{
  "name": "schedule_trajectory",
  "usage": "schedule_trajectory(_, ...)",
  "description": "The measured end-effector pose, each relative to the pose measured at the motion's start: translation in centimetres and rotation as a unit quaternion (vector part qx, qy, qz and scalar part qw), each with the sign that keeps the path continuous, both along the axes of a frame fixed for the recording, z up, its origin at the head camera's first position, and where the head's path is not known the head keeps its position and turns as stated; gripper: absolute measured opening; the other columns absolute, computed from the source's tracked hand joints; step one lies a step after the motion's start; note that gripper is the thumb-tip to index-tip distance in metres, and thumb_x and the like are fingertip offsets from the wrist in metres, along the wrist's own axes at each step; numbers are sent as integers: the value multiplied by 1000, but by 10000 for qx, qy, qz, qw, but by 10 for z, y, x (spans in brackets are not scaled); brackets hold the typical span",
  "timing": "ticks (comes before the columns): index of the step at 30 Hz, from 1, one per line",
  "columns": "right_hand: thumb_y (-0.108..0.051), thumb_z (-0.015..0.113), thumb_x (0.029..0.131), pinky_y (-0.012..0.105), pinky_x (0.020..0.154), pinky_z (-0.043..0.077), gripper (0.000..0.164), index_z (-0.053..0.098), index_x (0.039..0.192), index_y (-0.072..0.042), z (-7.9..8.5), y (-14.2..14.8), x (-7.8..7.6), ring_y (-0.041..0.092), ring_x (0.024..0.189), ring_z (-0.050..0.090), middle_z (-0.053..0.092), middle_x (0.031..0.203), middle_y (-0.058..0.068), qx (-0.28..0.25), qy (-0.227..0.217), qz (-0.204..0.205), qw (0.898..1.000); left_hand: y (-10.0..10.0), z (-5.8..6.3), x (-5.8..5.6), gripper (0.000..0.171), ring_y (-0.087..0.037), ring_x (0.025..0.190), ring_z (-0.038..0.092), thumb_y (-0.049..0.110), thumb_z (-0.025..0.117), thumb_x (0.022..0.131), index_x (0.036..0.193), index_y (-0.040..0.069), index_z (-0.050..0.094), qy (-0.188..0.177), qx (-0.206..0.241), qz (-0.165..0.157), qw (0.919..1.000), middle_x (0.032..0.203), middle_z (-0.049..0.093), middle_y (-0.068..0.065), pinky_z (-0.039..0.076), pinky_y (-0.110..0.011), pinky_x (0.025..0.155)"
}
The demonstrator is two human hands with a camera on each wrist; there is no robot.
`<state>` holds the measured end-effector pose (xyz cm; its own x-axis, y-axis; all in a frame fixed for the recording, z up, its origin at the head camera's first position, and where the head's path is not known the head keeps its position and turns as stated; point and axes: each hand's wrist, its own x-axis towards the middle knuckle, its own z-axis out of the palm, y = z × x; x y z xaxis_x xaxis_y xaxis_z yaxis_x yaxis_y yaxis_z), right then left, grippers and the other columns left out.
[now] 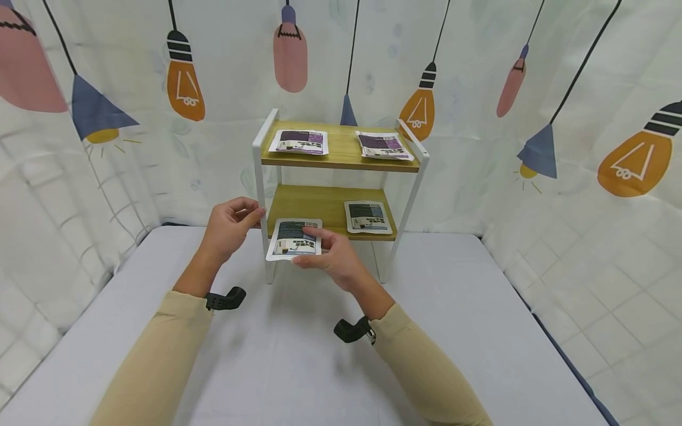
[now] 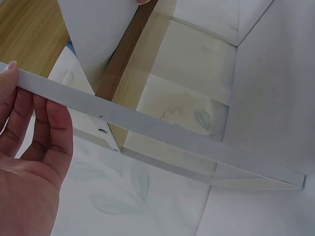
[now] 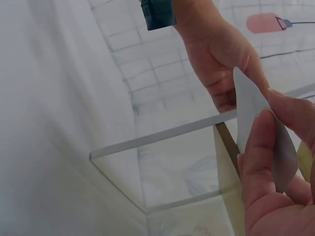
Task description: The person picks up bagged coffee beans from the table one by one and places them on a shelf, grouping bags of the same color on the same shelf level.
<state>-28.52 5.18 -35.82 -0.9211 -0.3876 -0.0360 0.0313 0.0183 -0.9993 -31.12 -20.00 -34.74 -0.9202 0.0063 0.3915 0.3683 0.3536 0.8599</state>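
A two-tier shelf with wooden boards (image 1: 314,204) and a white metal frame stands on the table. My left hand (image 1: 230,228) pinches its left front post (image 2: 162,125), thumb on one side and fingers on the other in the left wrist view. Between thumb and fingers, my right hand (image 1: 341,260) holds a flat white-edged pouch (image 1: 288,241) with a dark green printed label. That pouch overlaps the left front edge of the lower board in the head view. Its plain pale back (image 3: 251,105) shows in the right wrist view. A similar pouch (image 1: 367,217) lies on the lower board's right side.
On the upper board lie purple-labelled pouches, some at the left (image 1: 300,142) and a small stack at the right (image 1: 386,147). A white cloth covers the table (image 1: 298,367). Behind the shelf hangs a curtain (image 1: 229,148) printed with lamps.
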Motion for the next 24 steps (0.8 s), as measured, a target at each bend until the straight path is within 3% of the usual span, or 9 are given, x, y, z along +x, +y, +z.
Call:
schedule_trajectory(11, -4, 86, 82, 31, 98, 58, 75, 56, 148, -22, 0, -2, -5, 21, 108, 69, 67, 134, 9, 237, 172, 99, 9995, 1, 2, 2, 40, -25, 112, 68, 36, 65, 101, 119, 1, 68, -16, -2, 99, 9999, 115, 66, -8, 57, -17, 89)
schedule_trajectory(18, -6, 85, 82, 32, 100, 57, 74, 56, 148, -22, -2, -2, -8, 21, 108, 70, 68, 133, 9, 240, 229, 87, 9994, 1, 1, 1, 38, -17, 105, 68, 34, 66, 101, 118, 0, 68, -7, 37, 85, 10000, 109, 66, -1, 56, -14, 87)
schedule_trajectory(24, -7, 85, 83, 31, 98, 58, 72, 57, 147, -22, -2, -3, -9, 21, 108, 70, 69, 132, 9, 295, 370, -9, 9989, 1, 0, 0, 40, -13, 102, 69, 37, 66, 100, 117, 1, 69, -37, 15, 65, 10000, 110, 66, -4, 57, -16, 88)
